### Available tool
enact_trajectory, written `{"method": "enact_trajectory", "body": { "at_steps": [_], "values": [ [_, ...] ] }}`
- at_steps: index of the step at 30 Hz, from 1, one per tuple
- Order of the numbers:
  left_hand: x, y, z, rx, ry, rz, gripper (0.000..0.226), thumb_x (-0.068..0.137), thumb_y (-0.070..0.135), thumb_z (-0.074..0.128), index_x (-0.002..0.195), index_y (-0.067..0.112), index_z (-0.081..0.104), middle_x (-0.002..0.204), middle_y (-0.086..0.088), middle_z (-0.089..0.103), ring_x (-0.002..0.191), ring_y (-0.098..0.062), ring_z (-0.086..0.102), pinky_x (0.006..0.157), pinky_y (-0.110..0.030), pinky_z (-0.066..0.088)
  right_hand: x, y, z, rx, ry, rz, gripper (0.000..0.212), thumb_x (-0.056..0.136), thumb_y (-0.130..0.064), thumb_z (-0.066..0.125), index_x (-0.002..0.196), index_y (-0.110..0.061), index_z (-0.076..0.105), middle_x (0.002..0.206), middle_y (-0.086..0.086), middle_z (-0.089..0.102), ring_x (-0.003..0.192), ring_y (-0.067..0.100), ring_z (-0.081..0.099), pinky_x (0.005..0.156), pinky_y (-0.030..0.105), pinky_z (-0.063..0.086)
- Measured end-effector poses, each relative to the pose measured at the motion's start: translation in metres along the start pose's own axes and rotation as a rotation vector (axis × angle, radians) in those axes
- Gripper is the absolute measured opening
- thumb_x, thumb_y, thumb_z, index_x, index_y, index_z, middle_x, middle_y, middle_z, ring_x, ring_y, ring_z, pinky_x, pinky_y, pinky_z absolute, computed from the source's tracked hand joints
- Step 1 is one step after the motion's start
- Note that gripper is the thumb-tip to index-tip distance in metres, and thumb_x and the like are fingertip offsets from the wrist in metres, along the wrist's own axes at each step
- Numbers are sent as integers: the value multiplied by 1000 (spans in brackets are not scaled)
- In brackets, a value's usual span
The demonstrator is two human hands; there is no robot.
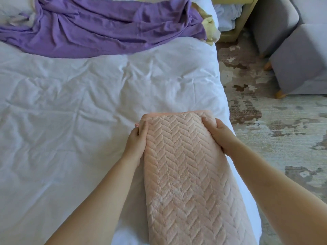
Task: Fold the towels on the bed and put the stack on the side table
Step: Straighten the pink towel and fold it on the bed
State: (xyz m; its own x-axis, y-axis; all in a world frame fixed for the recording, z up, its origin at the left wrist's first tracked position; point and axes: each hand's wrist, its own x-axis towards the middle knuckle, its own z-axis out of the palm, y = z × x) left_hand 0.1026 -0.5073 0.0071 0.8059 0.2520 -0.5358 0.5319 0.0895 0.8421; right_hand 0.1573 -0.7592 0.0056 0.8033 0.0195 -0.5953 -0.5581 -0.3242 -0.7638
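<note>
A pink towel (187,174) with a raised herringbone pattern lies folded into a long strip near the right edge of the white bed (70,121). My left hand (137,142) grips the strip's far left corner, fingers curled under the edge. My right hand (218,134) grips the far right corner, thumb on top. A purple towel (106,27) lies crumpled across the far part of the bed, with a pale yellow cloth (209,25) showing at its right end.
A yellowish side table (235,23) with light cloth on its lower shelf stands past the bed's far right corner. Two grey upholstered stools (300,59) stand on the patterned carpet (283,129) to the right.
</note>
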Motion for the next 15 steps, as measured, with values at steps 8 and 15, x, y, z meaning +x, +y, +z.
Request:
{"method": "enact_trajectory", "body": {
  "at_steps": [8, 15],
  "values": [
    [-33, 13, 12, 837, 409, 809, 42, 95, 32, 54, 131, 11, 54, 140, -13, 46, 123, -27, 48, 104, -39, 39, -15, -17, 8, -538, 309, -567, 60, 96, -55, 36, 148, -28, 29, 157, -4, 22, 143, 17, 18, 115, 37, 17],
    [-48, -25, 29, 1423, 44, 524, 58, 96, 55, 8, 148, 37, -11, 159, 12, -10, 142, -10, -25, 119, -37, -10, -25, 5, 29, -1075, -18, -613, 58, 98, -53, 13, 152, -36, 4, 160, -15, -4, 144, 10, -21, 116, 34, -17]
  ]
}}
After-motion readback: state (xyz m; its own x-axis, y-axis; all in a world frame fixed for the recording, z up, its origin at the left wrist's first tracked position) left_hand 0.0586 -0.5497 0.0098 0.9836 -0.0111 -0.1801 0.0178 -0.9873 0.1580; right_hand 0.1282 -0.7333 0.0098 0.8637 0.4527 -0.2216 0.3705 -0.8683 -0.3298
